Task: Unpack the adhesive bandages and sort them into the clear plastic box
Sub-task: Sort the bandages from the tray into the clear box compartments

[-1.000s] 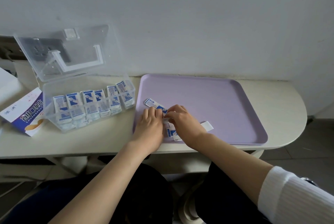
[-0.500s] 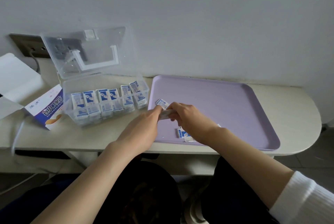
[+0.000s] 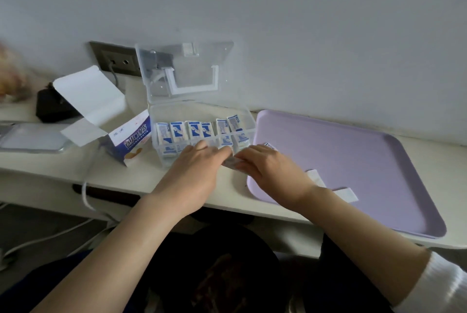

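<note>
The desk [image 3: 50, 169] carries everything against the wall. Its right end holds the purple tray [image 3: 366, 156], which reaches the front edge. I read it as the unpacking surface, kept close so loose pieces stay contained.

Just left of the tray, toward the back edge, sits the clear plastic box [image 3: 199, 111]. Its lid [image 3: 192, 72] leans open on the wall, leaving the compartments free from above. At the box's left side lies the opened carton [image 3: 134, 135], flap up and probably emptied.

My left hand [image 3: 194, 168] and right hand [image 3: 267, 166] meet at the box's front right corner. Both have fingers curled around a small stack of bandages [image 3: 231, 161], one hand at each end, I judge to square it before slotting it in. The filed bandages [image 3: 195, 130] stand upright in a row inside the box, so the sorting looks nearly done.

Two white strips [image 3: 346, 193] lie on the tray's near part. They look like discarded wrapping.
</note>
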`<state>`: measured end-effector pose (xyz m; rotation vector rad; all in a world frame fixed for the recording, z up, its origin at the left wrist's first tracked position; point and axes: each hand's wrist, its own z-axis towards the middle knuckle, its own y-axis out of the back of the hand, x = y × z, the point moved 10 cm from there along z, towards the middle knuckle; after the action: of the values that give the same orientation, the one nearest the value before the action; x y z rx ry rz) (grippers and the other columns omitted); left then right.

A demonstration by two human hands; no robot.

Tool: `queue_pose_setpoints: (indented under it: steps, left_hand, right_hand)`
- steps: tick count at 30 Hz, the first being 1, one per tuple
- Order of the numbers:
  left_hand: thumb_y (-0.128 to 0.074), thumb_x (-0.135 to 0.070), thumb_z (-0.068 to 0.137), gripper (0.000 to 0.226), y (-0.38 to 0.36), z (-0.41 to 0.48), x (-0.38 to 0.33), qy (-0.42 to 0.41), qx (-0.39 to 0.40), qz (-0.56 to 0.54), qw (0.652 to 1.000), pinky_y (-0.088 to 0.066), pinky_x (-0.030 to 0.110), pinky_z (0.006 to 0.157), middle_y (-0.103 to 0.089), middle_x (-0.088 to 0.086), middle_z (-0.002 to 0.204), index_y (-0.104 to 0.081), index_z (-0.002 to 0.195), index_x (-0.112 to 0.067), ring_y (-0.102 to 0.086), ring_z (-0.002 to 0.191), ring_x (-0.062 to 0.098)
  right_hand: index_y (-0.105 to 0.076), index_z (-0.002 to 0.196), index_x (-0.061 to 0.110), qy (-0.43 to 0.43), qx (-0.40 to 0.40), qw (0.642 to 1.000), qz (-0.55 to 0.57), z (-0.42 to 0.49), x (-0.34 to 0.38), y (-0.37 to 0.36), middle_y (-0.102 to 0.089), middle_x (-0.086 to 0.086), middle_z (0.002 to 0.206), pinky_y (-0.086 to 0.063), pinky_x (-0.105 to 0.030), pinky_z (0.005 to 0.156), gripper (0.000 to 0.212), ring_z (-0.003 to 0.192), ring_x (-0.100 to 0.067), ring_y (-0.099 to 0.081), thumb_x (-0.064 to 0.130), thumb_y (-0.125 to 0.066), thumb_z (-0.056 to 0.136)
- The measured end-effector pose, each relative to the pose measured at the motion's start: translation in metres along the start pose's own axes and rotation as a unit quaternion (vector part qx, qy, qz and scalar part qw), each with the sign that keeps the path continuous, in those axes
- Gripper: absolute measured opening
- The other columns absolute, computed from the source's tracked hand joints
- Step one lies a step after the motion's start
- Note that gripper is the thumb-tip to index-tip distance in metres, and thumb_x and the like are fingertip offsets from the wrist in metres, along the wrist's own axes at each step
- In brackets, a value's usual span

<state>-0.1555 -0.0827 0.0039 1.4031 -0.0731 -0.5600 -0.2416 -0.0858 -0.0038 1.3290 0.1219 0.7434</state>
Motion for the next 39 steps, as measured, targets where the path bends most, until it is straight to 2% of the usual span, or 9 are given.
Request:
queue_pose_setpoints:
  steps: [4,8,12,15,18,23,29,34,39]
  left_hand:
    - [-0.036,0.007,0.087,0.039,0.021,-0.007,0.005,-0.009,-0.024,0.046,0.999,-0.013,0.024,0.069,-0.027,-0.011,0.074,-0.029,0.094,-0.031,-0.026,0.083,0.016]
    - [-0.037,0.006,0.086,0.04,0.036,-0.011,0.022,0.002,-0.055,0.027,0.998,-0.018,0.027,0.071,-0.03,-0.014,0.073,-0.023,0.091,-0.032,-0.014,0.074,0.012]
    - [-0.052,0.013,0.072,0.041,0.056,-0.013,0.034,-0.021,-0.126,0.04,0.991,-0.015,0.028,0.063,-0.046,-0.006,0.074,-0.042,0.086,-0.024,-0.029,0.07,0.017]
    - [-0.056,0.007,0.081,0.023,0.06,-0.014,0.052,0.015,-0.137,0.025,0.99,-0.019,0.028,0.067,-0.055,0.005,0.08,-0.053,0.094,-0.012,-0.036,0.071,0.02]
    - [-0.056,-0.006,0.088,0.015,0.066,-0.016,0.07,0.057,-0.15,0.015,0.987,-0.038,0.039,0.074,-0.057,0.01,0.096,-0.051,0.102,-0.007,-0.053,0.087,0.032]
    - [-0.045,-0.028,0.096,0.023,0.045,-0.017,0.113,0.152,-0.058,0.048,0.985,-0.033,0.033,0.091,-0.047,0.001,0.122,-0.049,0.117,-0.019,-0.043,0.112,0.022]
    - [-0.047,-0.031,0.095,0.018,0.041,-0.015,0.116,0.156,-0.042,0.051,0.985,-0.032,0.032,0.087,-0.049,-0.003,0.117,-0.055,0.108,-0.021,-0.043,0.112,0.019]
    - [-0.049,-0.032,0.094,0.022,0.041,-0.014,0.117,0.153,-0.041,0.042,0.987,-0.032,0.031,0.088,-0.05,-0.005,0.119,-0.054,0.111,-0.02,-0.043,0.114,0.018]
    - [-0.049,-0.033,0.094,0.024,0.043,-0.016,0.117,0.157,-0.042,0.036,0.986,-0.031,0.03,0.09,-0.048,-0.005,0.122,-0.053,0.114,-0.02,-0.042,0.119,0.017]
  right_hand:
    - [-0.066,0.089,0.015,-0.009,-0.025,1.0,-0.003,0.01,0.014,-0.001,-0.065,-0.004,0.078,-0.044,-0.034,0.059,0.045,0.075,-0.028,-0.059,0.046,-0.034,0.091]
    - [-0.066,0.087,0.012,-0.011,-0.042,0.997,0.063,0.026,0.024,-0.001,-0.064,-0.003,0.08,-0.043,-0.032,0.067,0.041,0.078,-0.023,-0.054,0.044,-0.041,0.092]
    - [-0.065,0.088,0.011,0.022,-0.084,0.995,0.049,0.042,0.042,0.006,-0.062,-0.001,0.079,-0.041,-0.028,0.067,0.041,0.078,-0.019,-0.049,0.044,-0.04,0.093]
    - [-0.065,0.078,0.009,0.056,-0.108,0.993,-0.011,0.051,0.052,0.011,-0.059,-0.002,0.069,-0.044,-0.034,0.06,0.034,0.07,-0.022,-0.047,0.032,-0.046,0.093]
    - [-0.058,0.068,0.006,-0.031,-0.096,0.992,0.071,0.07,0.036,0.017,-0.054,-0.005,0.061,-0.036,-0.028,0.059,0.046,0.063,-0.016,-0.036,0.043,-0.04,0.089]
    - [-0.042,0.052,0.009,-0.214,-0.041,0.963,0.157,0.105,-0.008,0.004,-0.044,0.002,0.043,-0.031,-0.017,0.046,0.048,0.045,-0.007,-0.036,0.039,-0.05,0.09]
    - [-0.068,0.088,-0.005,-0.309,0.115,0.907,0.264,0.129,-0.012,-0.068,-0.062,-0.007,0.063,-0.056,-0.019,0.059,0.021,0.053,-0.014,-0.06,0.011,-0.056,0.09]
    - [-0.065,0.099,-0.007,-0.306,0.157,0.91,0.232,0.142,0.005,-0.093,-0.069,-0.019,0.09,-0.057,-0.036,0.079,0.021,0.079,-0.026,-0.068,0.009,-0.057,0.09]
    - [-0.064,0.101,-0.007,-0.271,0.181,0.931,0.166,0.152,0.014,-0.104,-0.067,-0.018,0.091,-0.056,-0.038,0.083,0.024,0.085,-0.027,-0.067,0.012,-0.059,0.087]
